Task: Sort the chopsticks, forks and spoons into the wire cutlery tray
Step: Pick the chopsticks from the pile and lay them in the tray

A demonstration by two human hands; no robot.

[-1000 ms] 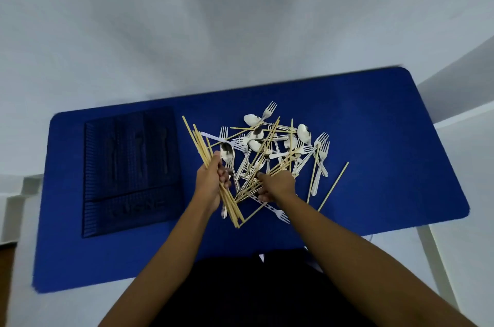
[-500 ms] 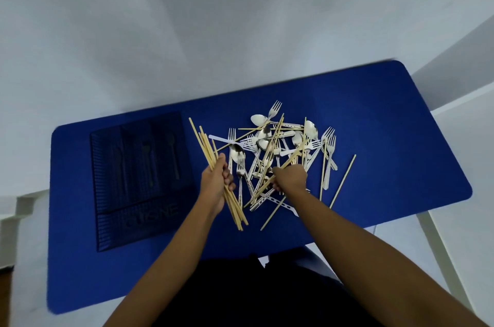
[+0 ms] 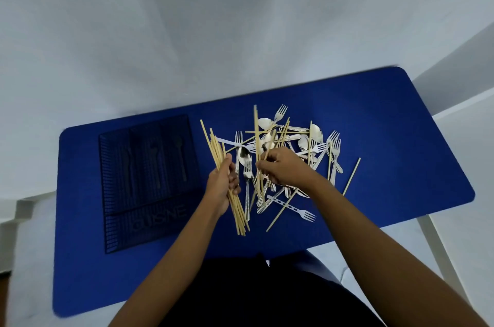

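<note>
Pale walls close in behind the dark blue tabletop [image 3: 387,139], and we're right over the heap now. Our left hand [image 3: 223,185] is clenched around a thick bundle of pale wooden chopsticks [image 3: 216,151], tips fanning up and away from us, butts hanging down past the wrist. Our right hand [image 3: 283,166] pinches a few more chopsticks [image 3: 257,134] out of the tangled pile of silver forks and spoons [image 3: 310,145], fingers [image 3: 263,165] closed on the shafts, which stand nearly upright. The black wire cutlery tray [image 3: 149,182] sits well to the left of the pile; we can make out only faint dark shapes in its compartments.

To do this well, we'd say: lift those sticks straight up so they slide free without dragging a fork along, then pass them across into the left-hand bundle, ends roughly level. Loose sticks such as the stray chopstick [image 3: 351,177] at the right edge can wait. A fat bundle may slip, so we'd unload into the tray soon
</note>
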